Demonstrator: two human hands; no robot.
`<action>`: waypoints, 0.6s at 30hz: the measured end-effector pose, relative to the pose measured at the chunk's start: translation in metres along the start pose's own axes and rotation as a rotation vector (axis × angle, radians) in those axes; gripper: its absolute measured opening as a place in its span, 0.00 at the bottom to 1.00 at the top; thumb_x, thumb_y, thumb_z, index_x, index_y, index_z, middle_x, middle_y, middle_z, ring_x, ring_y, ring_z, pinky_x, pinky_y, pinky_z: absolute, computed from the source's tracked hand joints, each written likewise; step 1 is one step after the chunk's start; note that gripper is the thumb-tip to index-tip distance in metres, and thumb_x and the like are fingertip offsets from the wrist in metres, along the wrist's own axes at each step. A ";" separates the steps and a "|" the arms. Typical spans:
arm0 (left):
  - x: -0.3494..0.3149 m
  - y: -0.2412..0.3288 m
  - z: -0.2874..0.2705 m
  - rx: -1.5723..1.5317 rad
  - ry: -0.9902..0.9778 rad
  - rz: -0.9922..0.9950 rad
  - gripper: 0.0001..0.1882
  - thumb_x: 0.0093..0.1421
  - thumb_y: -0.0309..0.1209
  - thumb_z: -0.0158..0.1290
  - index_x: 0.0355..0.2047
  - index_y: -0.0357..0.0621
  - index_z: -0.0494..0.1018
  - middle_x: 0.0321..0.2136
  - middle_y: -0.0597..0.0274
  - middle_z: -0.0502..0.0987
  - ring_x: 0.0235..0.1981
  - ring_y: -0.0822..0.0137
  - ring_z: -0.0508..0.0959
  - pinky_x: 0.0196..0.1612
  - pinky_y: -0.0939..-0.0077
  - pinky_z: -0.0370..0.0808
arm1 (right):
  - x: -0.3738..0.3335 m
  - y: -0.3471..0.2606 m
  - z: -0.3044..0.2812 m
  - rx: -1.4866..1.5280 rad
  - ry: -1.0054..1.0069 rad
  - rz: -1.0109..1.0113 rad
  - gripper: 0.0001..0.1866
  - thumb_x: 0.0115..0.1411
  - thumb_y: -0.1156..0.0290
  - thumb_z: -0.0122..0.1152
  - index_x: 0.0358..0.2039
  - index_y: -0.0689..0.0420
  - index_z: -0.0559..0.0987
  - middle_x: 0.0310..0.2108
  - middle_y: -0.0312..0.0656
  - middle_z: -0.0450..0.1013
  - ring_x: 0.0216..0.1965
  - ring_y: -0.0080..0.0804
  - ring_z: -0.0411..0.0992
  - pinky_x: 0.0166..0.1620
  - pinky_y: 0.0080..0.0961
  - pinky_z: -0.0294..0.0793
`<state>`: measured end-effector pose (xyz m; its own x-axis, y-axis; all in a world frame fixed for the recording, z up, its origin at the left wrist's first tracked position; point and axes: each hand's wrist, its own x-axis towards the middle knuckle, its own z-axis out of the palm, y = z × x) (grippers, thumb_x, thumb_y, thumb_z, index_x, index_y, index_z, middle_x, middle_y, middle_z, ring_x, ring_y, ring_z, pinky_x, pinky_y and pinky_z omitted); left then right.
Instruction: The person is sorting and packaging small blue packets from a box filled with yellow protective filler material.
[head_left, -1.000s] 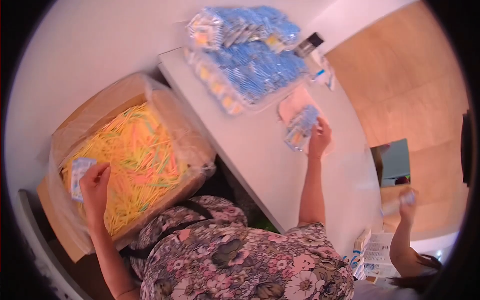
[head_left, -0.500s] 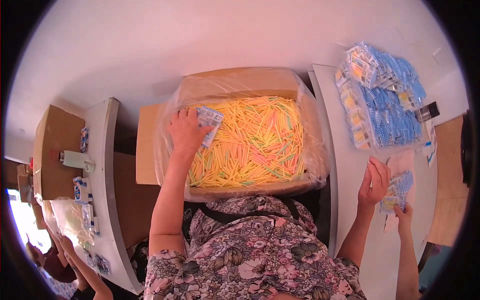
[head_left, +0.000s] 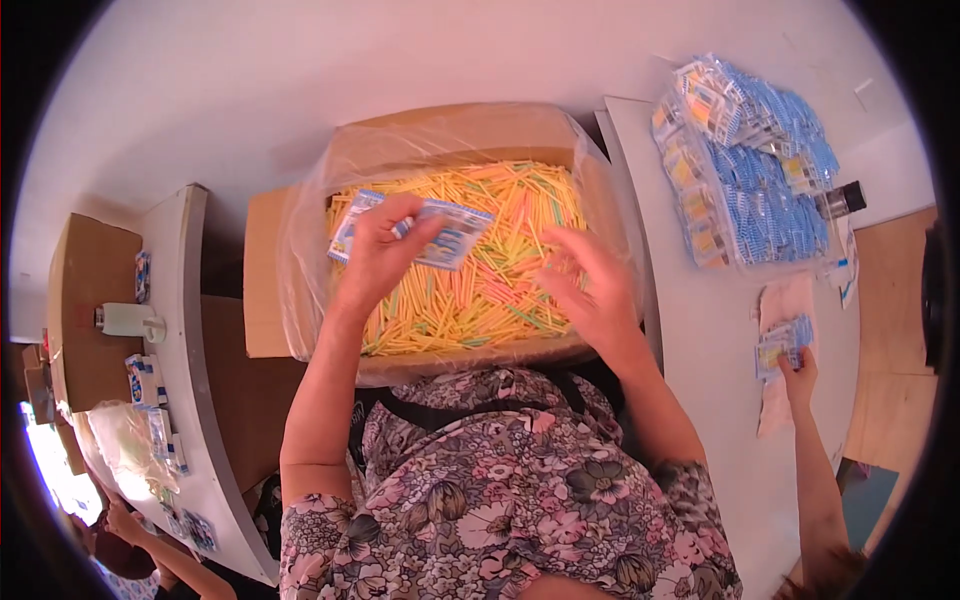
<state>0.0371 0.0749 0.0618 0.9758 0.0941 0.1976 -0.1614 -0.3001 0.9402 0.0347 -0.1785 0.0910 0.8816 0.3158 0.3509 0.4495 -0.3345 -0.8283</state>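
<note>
In front of me a cardboard box [head_left: 420, 131] lined with clear plastic film holds a heap of thin yellow, pink and green sticks [head_left: 450, 310]. My left hand [head_left: 380, 250] is closed on flat blue-and-white packets [head_left: 455, 235] above the left part of the heap; they stick out on both sides of the fingers, and how many there are I cannot tell. Over the right part of the sticks hovers my right hand [head_left: 600, 295], slightly blurred, its thumb and fingers apart and nothing visible in it.
On the right table, a clear bag [head_left: 745, 170] is full of blue packets, beside a black-capped bottle [head_left: 845, 198]. A co-worker's hand [head_left: 797, 375] holds small packets [head_left: 783, 345] over a pink cloth [head_left: 785, 410]. Left stand a carton [head_left: 95, 310] and a pale bottle [head_left: 125, 320].
My right hand has come from the right table to above the sticks. My left hand has lifted slightly with the packets, which now fan out on both sides. The view has shifted a little.
</note>
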 end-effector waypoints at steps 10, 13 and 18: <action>0.004 -0.033 0.017 -0.399 -0.073 -0.151 0.12 0.65 0.34 0.49 0.36 0.38 0.76 0.28 0.74 0.76 0.30 0.84 0.71 0.35 0.86 0.70 | 0.036 0.047 0.028 -0.299 -0.385 -0.046 0.07 0.51 0.75 0.62 0.29 0.62 0.75 0.30 0.42 0.73 0.31 0.34 0.72 0.32 0.26 0.70; 0.005 -0.040 0.015 -0.464 0.035 -0.124 0.11 0.65 0.33 0.50 0.35 0.38 0.77 0.28 0.74 0.77 0.29 0.84 0.70 0.34 0.86 0.69 | 0.028 0.063 0.020 -0.752 -0.644 -0.329 0.08 0.47 0.75 0.61 0.29 0.60 0.75 0.32 0.42 0.71 0.36 0.39 0.69 0.38 0.30 0.69; 0.002 -0.051 0.018 -0.412 0.035 -0.121 0.10 0.65 0.32 0.50 0.32 0.39 0.76 0.26 0.75 0.75 0.28 0.85 0.68 0.32 0.87 0.67 | 0.027 0.053 0.022 -0.911 -0.692 -0.359 0.06 0.47 0.74 0.57 0.28 0.58 0.74 0.31 0.39 0.70 0.40 0.35 0.65 0.42 0.31 0.63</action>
<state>0.0504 0.0730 0.0095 0.9868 0.1395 0.0821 -0.0990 0.1190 0.9879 0.0792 -0.1678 0.0472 0.5461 0.8367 -0.0416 0.8368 -0.5472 -0.0200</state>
